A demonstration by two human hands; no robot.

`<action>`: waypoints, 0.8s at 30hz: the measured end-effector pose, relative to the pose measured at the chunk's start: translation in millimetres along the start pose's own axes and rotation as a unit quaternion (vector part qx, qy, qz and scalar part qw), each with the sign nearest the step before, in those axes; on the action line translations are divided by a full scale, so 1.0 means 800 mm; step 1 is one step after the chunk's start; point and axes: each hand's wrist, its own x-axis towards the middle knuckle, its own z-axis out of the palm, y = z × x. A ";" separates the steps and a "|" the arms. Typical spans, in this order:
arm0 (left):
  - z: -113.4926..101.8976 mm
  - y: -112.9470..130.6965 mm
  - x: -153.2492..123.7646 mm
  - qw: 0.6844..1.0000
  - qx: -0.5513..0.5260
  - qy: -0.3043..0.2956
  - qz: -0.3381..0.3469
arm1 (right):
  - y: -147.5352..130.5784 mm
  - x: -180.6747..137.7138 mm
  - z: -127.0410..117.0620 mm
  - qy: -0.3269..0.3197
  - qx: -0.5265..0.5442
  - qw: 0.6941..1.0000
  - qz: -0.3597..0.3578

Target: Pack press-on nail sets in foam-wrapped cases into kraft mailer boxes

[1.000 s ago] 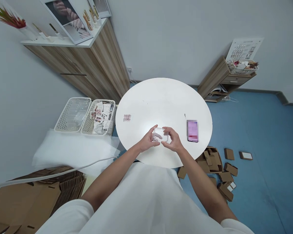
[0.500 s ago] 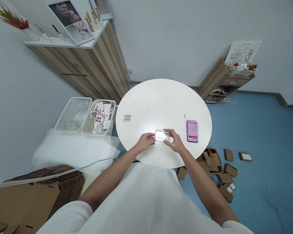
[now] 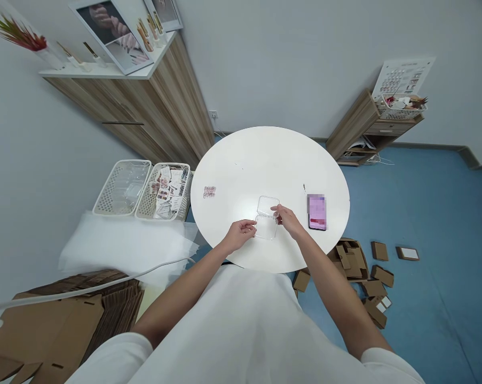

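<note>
A clear plastic box (image 3: 266, 228) lies unfolded on the near half of the round white counter (image 3: 265, 160), roughly midway between left and right, one half nearer the person and the other tipped back on the far side. The left hand (image 3: 242, 234) is at the left edge of the near half, thumb and fingers drawn together and pinching that edge. The right hand (image 3: 287, 219) is at the right side of the box, where the two halves meet, its fingers curled; whether they grip the plastic, I cannot tell.

To the left on the counter is a small group of pinkish pieces (image 3: 209, 192), well apart from the box. To the right lies a phone (image 3: 316, 212) with a blurred pinkish screen, and a tiny dark scrap (image 3: 304, 188) sits just beyond its far left corner.

Left of the counter two white baskets stand side by side: the left basket (image 3: 103, 201) holds clear plastic, the right basket (image 3: 143, 207) printed cards. Nearer are white sheets (image 3: 124, 245), crossed by a pale cable (image 3: 144, 274), and flattened cardboard (image 3: 56, 330). On the blue floor (image 3: 436, 213) to the right, small brown boxes (image 3: 379, 250) lie scattered beside a larger carton (image 3: 363, 266) filled with more cardboard.
</note>
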 end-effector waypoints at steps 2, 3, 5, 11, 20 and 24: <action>-0.001 -0.003 0.000 1.000 0.000 0.010 -0.003 | 0.002 -0.009 0.000 0.037 0.012 0.999 0.004; -0.002 -0.004 0.001 1.000 0.000 0.014 -0.005 | 0.004 -0.015 0.000 0.067 0.012 0.998 0.001; -0.003 -0.007 0.002 1.000 0.001 0.022 -0.009 | 0.010 -0.028 0.001 0.120 -0.004 0.993 -0.013; 0.000 -0.020 0.010 0.999 0.015 0.034 -0.032 | 0.043 -0.060 0.017 0.086 -0.066 0.991 -0.075; 0.017 -0.039 0.031 0.988 0.110 0.080 -0.068 | 0.084 -0.042 0.030 0.088 -0.038 0.995 -0.029; 0.025 -0.051 0.043 0.984 0.146 0.078 -0.064 | 0.095 -0.031 0.027 0.087 -0.028 0.996 0.013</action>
